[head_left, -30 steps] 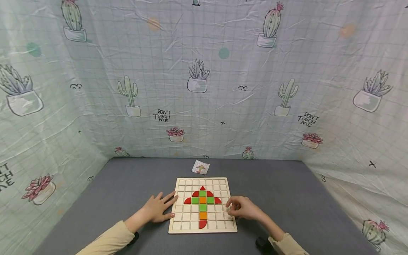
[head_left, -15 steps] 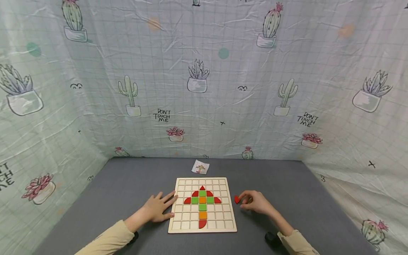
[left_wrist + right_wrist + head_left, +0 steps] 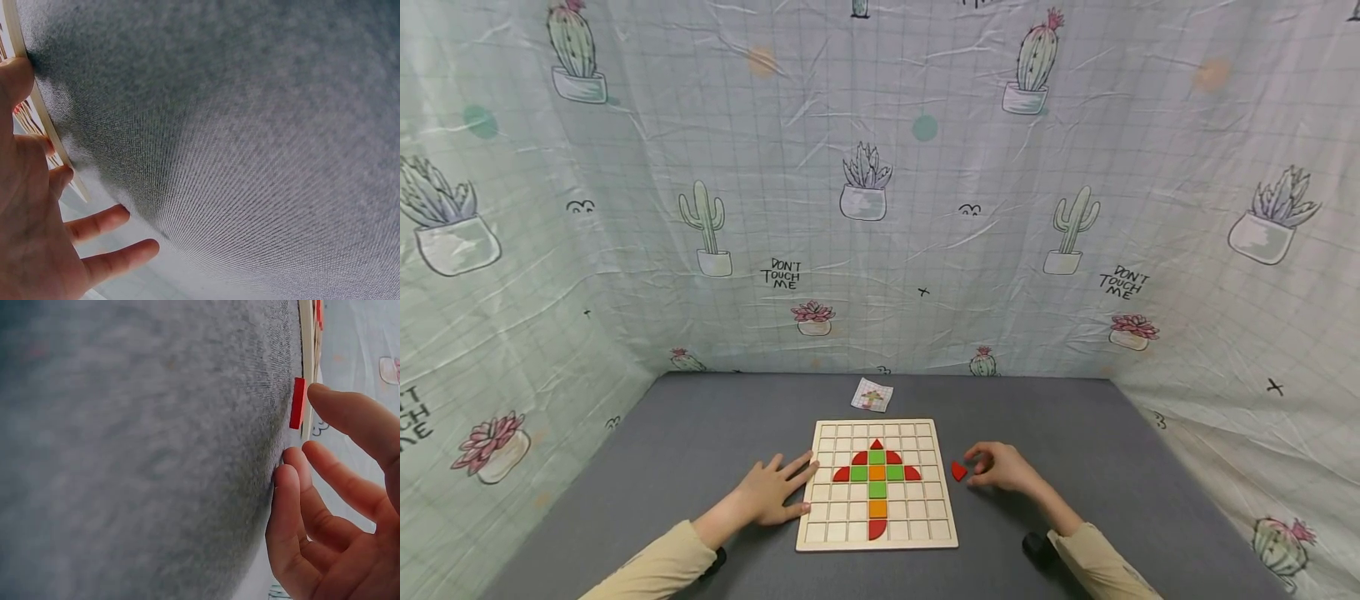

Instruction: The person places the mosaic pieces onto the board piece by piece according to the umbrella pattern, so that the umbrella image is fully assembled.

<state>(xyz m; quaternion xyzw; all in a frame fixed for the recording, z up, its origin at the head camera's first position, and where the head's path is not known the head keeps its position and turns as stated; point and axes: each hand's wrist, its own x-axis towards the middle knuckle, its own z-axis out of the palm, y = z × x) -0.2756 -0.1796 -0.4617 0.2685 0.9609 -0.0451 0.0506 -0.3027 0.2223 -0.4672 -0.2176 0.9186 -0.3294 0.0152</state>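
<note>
A square wooden grid board (image 3: pixel 838 533) lies on the grey table, with red, green and orange pieces set in an arrow-like figure. My left hand (image 3: pixel 767 492) rests with spread fingers on the board's left edge; in the left wrist view its thumb (image 3: pixel 15 78) touches the rim. Just right of the board, a small red wooden piece (image 3: pixel 958 472) with a pointed shape lies on the tabletop. My right hand (image 3: pixel 1006 469) hovers close beside that piece, fingers loosely bent and holding nothing. The right wrist view shows a gap between the thumb (image 3: pixel 353 415) and the red piece (image 3: pixel 297 403).
A small paper card (image 3: pixel 872 395) printed with a coloured figure lies behind the board. Grey table surface (image 3: pixel 1045 417) extends on both sides. A cactus-patterned curtain (image 3: pixel 880 267) encloses the back and sides.
My right hand has moved right, away from the board's right edge. The red piece, out of sight at first, now lies uncovered on the table, fingers apart from it. The left hand stays put.
</note>
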